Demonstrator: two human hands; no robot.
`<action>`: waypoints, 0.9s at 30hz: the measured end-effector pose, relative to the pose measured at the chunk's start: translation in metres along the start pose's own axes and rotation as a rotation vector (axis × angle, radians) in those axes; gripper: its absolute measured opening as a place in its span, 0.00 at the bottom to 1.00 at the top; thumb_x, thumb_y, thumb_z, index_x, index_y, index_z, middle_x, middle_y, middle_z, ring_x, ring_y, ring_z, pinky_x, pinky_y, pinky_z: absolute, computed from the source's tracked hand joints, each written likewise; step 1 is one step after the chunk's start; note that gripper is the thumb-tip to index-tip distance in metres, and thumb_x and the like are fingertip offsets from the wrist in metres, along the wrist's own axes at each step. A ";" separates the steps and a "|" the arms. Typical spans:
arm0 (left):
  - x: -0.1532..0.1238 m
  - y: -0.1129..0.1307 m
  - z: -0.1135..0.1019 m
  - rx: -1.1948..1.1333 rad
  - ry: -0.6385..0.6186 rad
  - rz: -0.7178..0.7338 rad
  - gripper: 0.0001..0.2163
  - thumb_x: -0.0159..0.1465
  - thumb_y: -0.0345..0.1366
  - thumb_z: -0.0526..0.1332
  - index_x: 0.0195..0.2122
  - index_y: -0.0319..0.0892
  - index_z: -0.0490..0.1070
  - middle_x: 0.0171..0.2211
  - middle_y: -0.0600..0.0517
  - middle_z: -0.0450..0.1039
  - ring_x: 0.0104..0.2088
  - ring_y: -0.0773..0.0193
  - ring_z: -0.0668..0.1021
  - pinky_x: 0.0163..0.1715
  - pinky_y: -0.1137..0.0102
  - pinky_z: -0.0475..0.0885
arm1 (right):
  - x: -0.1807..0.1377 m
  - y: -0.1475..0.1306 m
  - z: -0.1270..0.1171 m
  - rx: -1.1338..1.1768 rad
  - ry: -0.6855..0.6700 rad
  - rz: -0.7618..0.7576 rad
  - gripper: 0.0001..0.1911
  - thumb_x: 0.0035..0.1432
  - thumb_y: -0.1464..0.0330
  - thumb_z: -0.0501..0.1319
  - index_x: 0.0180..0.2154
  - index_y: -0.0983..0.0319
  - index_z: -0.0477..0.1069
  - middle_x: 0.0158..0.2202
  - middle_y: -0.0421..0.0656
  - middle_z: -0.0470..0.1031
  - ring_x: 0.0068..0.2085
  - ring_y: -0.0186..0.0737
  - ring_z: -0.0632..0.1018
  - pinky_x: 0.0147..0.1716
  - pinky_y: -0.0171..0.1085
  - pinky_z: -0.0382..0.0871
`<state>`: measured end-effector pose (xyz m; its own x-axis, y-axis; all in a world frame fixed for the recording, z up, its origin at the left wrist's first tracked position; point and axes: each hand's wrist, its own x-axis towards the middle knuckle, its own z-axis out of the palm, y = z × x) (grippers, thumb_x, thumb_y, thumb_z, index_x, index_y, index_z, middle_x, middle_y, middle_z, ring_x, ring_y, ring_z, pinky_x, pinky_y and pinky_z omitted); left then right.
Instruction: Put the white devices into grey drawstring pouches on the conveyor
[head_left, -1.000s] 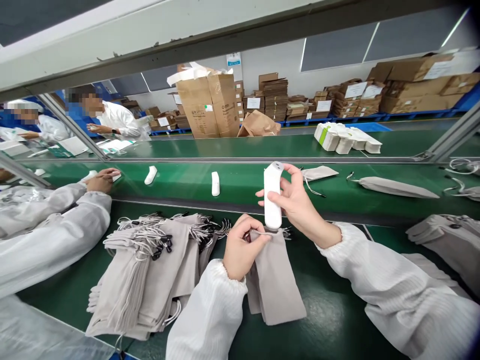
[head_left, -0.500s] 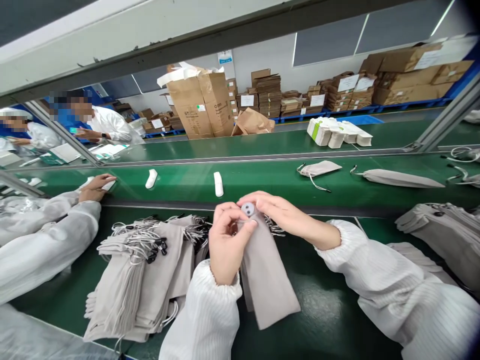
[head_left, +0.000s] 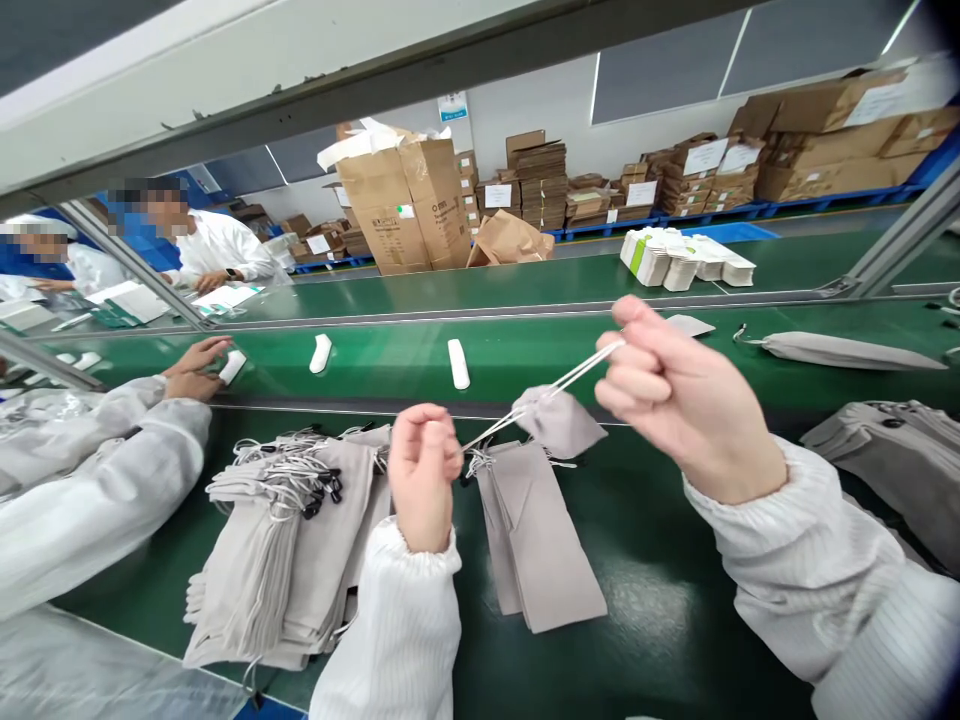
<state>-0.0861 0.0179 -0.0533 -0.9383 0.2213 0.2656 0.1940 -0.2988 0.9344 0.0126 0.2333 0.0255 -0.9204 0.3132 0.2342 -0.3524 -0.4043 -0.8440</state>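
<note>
A grey drawstring pouch [head_left: 562, 422] hangs between my hands, its white cords [head_left: 551, 390] stretched taut on a slant. My left hand [head_left: 426, 470] is closed on the lower left end of the cords. Higher and to the right, my right hand [head_left: 679, 400] pinches the other end, fingers curled in. Beneath the pouch, a few flat grey pouches [head_left: 544, 540] lie on the green work surface. A large pile of grey pouches [head_left: 259, 570] with white cords and black toggles lies to the left of my left hand.
White oblong devices [head_left: 458, 364] lie spaced along the green conveyor [head_left: 382, 365]. A filled pouch [head_left: 847, 349] rests at its right. More pouches [head_left: 892, 450] are stacked at the right. A co-worker's hand [head_left: 199, 368] touches a device at left. White booklets [head_left: 679, 258] stand on the far belt.
My hands have moved apart, the right one up and right, pulling the cords taut. The pouch has lifted off the flat ones and bunched at its neck. Belt items have shifted right.
</note>
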 end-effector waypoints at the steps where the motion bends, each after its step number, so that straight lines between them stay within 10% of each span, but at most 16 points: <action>1: -0.002 -0.008 0.000 0.119 -0.068 0.025 0.09 0.63 0.42 0.64 0.42 0.46 0.69 0.32 0.55 0.65 0.22 0.74 0.62 0.20 0.77 0.59 | 0.006 -0.002 -0.004 -0.026 0.072 -0.121 0.05 0.63 0.69 0.58 0.37 0.55 0.61 0.22 0.31 0.41 0.18 0.28 0.43 0.18 0.31 0.49; 5: -0.011 -0.046 -0.005 0.760 -0.347 0.220 0.09 0.62 0.30 0.62 0.44 0.44 0.72 0.41 0.49 0.70 0.38 0.61 0.73 0.39 0.66 0.70 | 0.047 0.010 -0.025 -0.393 0.359 -0.729 0.04 0.66 0.70 0.53 0.37 0.55 0.63 0.22 0.32 0.53 0.19 0.31 0.58 0.30 0.36 0.65; 7: -0.013 -0.062 -0.011 0.949 -0.446 0.282 0.09 0.62 0.28 0.60 0.43 0.43 0.73 0.42 0.47 0.72 0.43 0.56 0.73 0.45 0.60 0.70 | 0.073 0.029 -0.034 -0.803 0.343 -0.782 0.05 0.66 0.70 0.52 0.42 0.56 0.65 0.27 0.36 0.64 0.24 0.34 0.68 0.35 0.39 0.66; 11: -0.012 -0.078 -0.019 1.042 -0.480 0.305 0.08 0.62 0.27 0.61 0.41 0.43 0.72 0.41 0.47 0.72 0.44 0.54 0.73 0.46 0.58 0.70 | 0.122 0.087 -0.034 -1.496 -0.068 -0.384 0.27 0.61 0.69 0.58 0.61 0.61 0.58 0.42 0.46 0.76 0.44 0.46 0.76 0.47 0.44 0.66; 16: -0.013 -0.079 -0.016 1.005 -0.426 0.284 0.10 0.57 0.20 0.59 0.34 0.43 0.68 0.38 0.50 0.69 0.41 0.58 0.73 0.41 0.63 0.70 | 0.166 0.169 -0.012 -1.692 -0.277 0.133 0.28 0.63 0.61 0.61 0.59 0.68 0.62 0.50 0.57 0.74 0.49 0.53 0.76 0.46 0.47 0.70; 22: -0.016 -0.062 -0.013 1.103 -0.444 0.392 0.10 0.58 0.20 0.56 0.30 0.44 0.63 0.34 0.52 0.73 0.40 0.57 0.73 0.41 0.61 0.63 | 0.173 0.205 -0.007 -1.666 -0.232 0.104 0.20 0.66 0.71 0.57 0.58 0.65 0.64 0.54 0.53 0.69 0.55 0.50 0.71 0.54 0.52 0.67; 27: -0.014 -0.044 -0.016 0.709 -0.454 0.381 0.07 0.63 0.27 0.58 0.29 0.44 0.62 0.29 0.55 0.71 0.32 0.63 0.71 0.37 0.65 0.63 | 0.149 0.181 -0.022 -1.478 -0.200 -0.022 0.39 0.59 0.80 0.54 0.68 0.67 0.41 0.58 0.60 0.62 0.57 0.48 0.69 0.56 0.47 0.65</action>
<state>-0.0860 0.0133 -0.1018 -0.6023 0.6119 0.5126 0.7367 0.1789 0.6521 -0.1849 0.2256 -0.1027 -0.9679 0.1377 0.2102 0.0074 0.8517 -0.5240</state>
